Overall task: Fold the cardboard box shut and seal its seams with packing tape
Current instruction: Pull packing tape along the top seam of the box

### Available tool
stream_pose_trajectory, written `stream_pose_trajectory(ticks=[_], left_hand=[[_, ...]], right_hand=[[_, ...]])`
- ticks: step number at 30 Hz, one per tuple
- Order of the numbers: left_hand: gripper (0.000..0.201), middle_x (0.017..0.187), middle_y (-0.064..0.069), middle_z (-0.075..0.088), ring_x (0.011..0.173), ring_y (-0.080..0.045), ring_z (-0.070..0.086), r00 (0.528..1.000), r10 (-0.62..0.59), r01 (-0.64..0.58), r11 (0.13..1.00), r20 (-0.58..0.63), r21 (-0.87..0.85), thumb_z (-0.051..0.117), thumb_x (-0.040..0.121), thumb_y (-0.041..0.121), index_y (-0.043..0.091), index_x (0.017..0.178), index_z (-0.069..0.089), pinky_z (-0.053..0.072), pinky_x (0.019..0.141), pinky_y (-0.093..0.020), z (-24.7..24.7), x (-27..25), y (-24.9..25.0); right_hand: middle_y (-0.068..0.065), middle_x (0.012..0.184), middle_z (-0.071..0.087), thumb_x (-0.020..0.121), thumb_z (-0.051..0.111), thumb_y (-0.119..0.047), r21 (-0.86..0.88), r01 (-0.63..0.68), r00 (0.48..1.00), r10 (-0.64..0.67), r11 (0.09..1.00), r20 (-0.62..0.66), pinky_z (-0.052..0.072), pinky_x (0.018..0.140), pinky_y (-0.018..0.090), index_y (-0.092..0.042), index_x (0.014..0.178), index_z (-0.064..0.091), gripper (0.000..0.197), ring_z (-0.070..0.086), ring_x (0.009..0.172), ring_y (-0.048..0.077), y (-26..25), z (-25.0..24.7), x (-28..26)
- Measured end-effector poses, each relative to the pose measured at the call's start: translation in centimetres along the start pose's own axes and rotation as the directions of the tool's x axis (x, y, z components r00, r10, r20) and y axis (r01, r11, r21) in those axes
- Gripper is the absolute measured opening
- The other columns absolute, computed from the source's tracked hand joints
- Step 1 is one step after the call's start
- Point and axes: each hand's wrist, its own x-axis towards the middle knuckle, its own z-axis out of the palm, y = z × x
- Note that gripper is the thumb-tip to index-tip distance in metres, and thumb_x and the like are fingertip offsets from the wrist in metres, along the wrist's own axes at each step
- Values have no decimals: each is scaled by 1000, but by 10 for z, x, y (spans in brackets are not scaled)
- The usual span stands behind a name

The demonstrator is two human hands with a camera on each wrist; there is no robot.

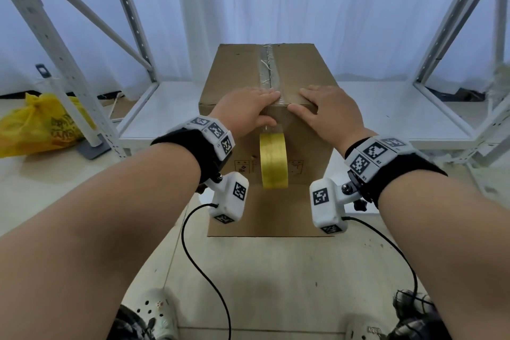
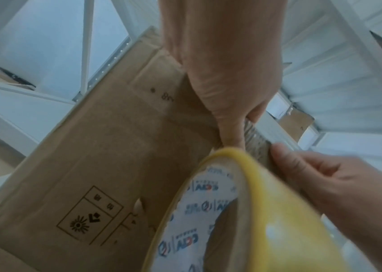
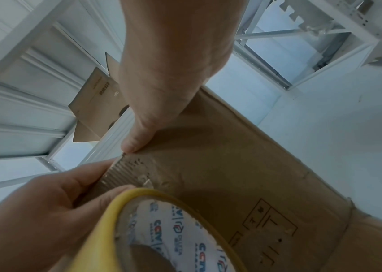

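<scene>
A tall brown cardboard box (image 1: 234,72) stands on the floor with its top flaps folded shut. Clear tape (image 1: 267,69) runs along the top's centre seam toward me. My left hand (image 1: 249,107) and right hand (image 1: 328,107) lie flat on the top's near edge, one on each side of the seam. Their fingers are straight, and both thumbs press on the front face (image 2: 92,156). A yellow tape roll (image 1: 274,160) hangs against the front face below the hands, with neither hand holding it. The wrist views show the roll (image 2: 278,220) (image 3: 92,239) close below the thumbs.
White metal shelving (image 1: 82,77) surrounds the box, with a low white shelf board (image 1: 386,113) behind it. A yellow plastic bag (image 1: 41,124) lies at the left. A flat cardboard sheet (image 1: 270,215) lies under the box's front. Black cables (image 1: 193,257) trail by my feet.
</scene>
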Motion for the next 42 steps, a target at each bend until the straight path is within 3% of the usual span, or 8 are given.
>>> stream_pose_trajectory(ticks=[11,16,19,21,26,31,38,42], left_hand=[[50,144,-8,45,133,-24,41,989,13,-30,993,-148,-117,52,95,29,11,141,42,27,109,-33,10,-15,-1],[21,95,-5,54,85,-18,50,877,-301,151,913,-374,-380,61,88,26,9,100,58,36,78,-24,18,-45,8],[43,73,-3,63,63,-13,58,888,-446,435,740,110,-513,52,92,47,6,85,62,48,61,-27,12,-45,23],[49,75,-11,67,65,-20,66,785,-459,602,408,416,-686,54,91,47,0,90,65,59,66,-32,10,-44,32],[25,83,-9,64,74,-20,62,638,-443,675,-72,630,-734,61,91,31,6,92,61,54,72,-31,3,-39,42],[23,71,-5,57,64,-17,53,594,-487,686,-109,640,-719,61,91,28,9,80,56,44,58,-25,2,-38,47],[33,77,-15,64,72,-28,62,611,-551,686,11,568,-728,64,88,34,3,78,60,55,77,-42,25,-40,50],[35,68,-8,63,60,-19,60,617,-537,728,114,575,-676,62,89,38,6,76,57,55,67,-31,14,-40,46]], right_hand=[[0,140,52,94,50,-48,-41,202,979,-201,979,10,34,106,39,-25,142,44,53,47,129,21,-29,10,5],[-5,139,50,91,49,-55,-145,181,983,-177,973,39,31,104,44,-33,141,43,55,44,127,23,-30,15,8],[-5,143,48,91,49,-56,-147,158,987,-153,976,44,29,107,44,-34,142,41,57,42,131,24,-32,15,10],[-2,147,44,91,50,-56,-140,143,989,-135,980,62,27,110,44,-33,143,40,58,39,134,25,-33,15,10],[-1,152,37,93,49,-50,-166,146,985,-128,975,114,24,111,49,-36,147,31,58,32,137,26,-41,12,6],[-7,151,38,93,51,-46,-134,113,989,-98,985,112,21,109,47,-39,143,37,52,32,138,25,-45,10,7],[-8,152,36,93,51,-50,-144,137,988,-125,980,95,21,109,47,-39,144,35,55,31,138,24,-43,10,5],[-7,152,35,84,57,-59,-210,165,983,-142,964,118,24,106,48,-37,146,31,70,32,134,26,-42,10,5]])
